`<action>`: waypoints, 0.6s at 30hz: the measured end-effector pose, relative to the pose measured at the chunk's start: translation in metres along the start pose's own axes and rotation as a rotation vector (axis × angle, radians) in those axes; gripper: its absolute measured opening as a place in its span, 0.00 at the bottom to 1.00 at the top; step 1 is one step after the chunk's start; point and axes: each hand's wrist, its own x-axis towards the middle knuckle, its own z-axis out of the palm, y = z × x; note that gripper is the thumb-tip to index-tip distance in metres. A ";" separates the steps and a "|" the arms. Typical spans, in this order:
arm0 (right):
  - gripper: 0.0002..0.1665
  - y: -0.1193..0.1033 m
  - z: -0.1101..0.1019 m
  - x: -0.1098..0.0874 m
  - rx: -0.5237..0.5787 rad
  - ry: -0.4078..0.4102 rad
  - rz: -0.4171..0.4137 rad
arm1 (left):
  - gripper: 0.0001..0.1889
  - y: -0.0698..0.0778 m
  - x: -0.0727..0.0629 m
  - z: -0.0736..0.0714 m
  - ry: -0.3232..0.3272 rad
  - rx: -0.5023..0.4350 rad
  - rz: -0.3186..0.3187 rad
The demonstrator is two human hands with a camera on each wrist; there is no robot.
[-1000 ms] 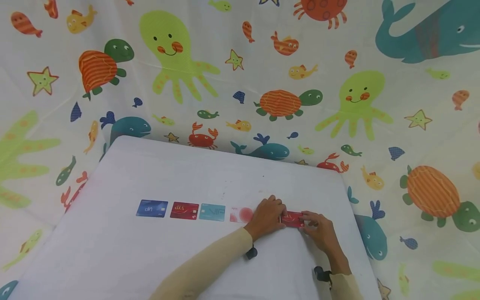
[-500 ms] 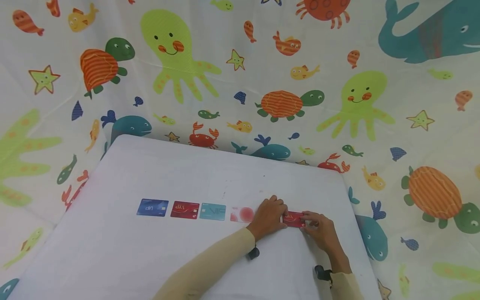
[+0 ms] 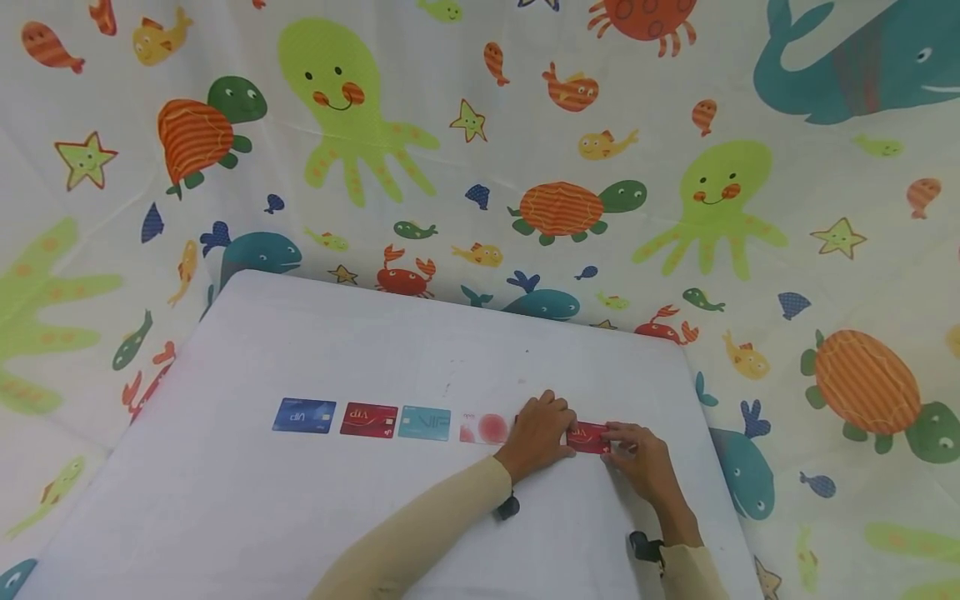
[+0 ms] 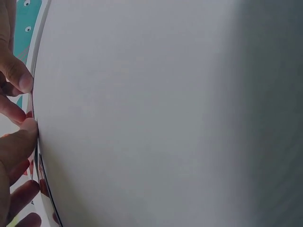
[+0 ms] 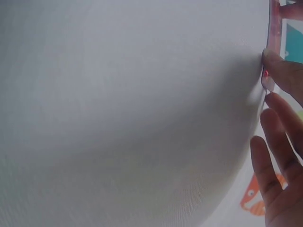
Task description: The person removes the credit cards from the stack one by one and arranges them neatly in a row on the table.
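Observation:
A red VIP card (image 3: 588,437) lies flat at the right end of a row of cards. My left hand (image 3: 536,429) holds its left end, thumb near one corner and fingers near the other. At the right end, my right hand (image 3: 641,462) pinches the same card between thumb and fingers. Seen edge-on in the right wrist view, the red card (image 5: 274,28) has the right thumb (image 5: 279,68) against it. The left thumb (image 4: 26,132) shows at a card edge in the left wrist view. Beneath the left hand, a dark-edged card (image 4: 45,184) is mostly hidden.
Leftward along the white table (image 3: 337,508) lie a pink card (image 3: 483,428), a light-blue card (image 3: 424,423), another red VIP card (image 3: 369,420) and a blue VIP card (image 3: 303,416). A sea-animal curtain (image 3: 450,75) hangs behind the table.
The red card and my left hand have shifted very slightly to the right. My right hand stays at the card's right end, and the other cards lie as before.

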 end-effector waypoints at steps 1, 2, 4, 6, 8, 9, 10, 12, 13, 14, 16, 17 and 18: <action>0.20 0.000 0.000 0.000 -0.003 0.004 -0.003 | 0.23 0.000 0.000 0.000 0.004 0.004 0.001; 0.20 0.000 0.001 0.000 -0.006 0.008 -0.006 | 0.23 0.000 -0.001 0.001 0.007 0.009 0.001; 0.19 0.000 0.001 -0.001 -0.012 0.015 -0.001 | 0.23 -0.001 -0.001 0.001 0.010 0.020 0.000; 0.19 -0.001 0.001 -0.002 -0.016 0.017 0.007 | 0.24 -0.001 -0.001 0.001 0.009 0.027 -0.001; 0.20 -0.002 0.000 -0.003 -0.017 0.021 0.018 | 0.25 -0.001 -0.001 0.001 0.009 0.032 -0.002; 0.20 -0.002 0.000 -0.003 -0.016 0.025 0.024 | 0.25 -0.002 -0.001 0.000 0.010 0.034 -0.003; 0.21 -0.003 0.000 -0.003 -0.014 0.029 0.026 | 0.25 -0.002 -0.002 -0.001 0.011 0.038 -0.002; 0.22 -0.004 0.000 -0.003 -0.011 0.041 0.026 | 0.26 -0.002 -0.003 -0.005 0.015 0.050 -0.001; 0.22 -0.005 0.000 -0.003 -0.010 0.047 0.028 | 0.26 -0.002 -0.003 -0.007 0.016 0.055 -0.003; 0.23 -0.005 0.000 -0.003 -0.008 0.052 0.030 | 0.26 -0.002 -0.004 -0.009 0.019 0.058 -0.005; 0.25 -0.007 0.000 -0.003 -0.005 0.069 0.028 | 0.28 -0.005 -0.006 -0.012 0.020 0.069 -0.002; 0.26 -0.009 0.000 -0.003 -0.005 0.079 0.021 | 0.29 -0.006 -0.006 -0.014 0.017 0.072 -0.004; 0.26 -0.010 0.000 -0.003 -0.005 0.086 0.016 | 0.31 -0.008 -0.007 -0.016 0.017 0.075 -0.005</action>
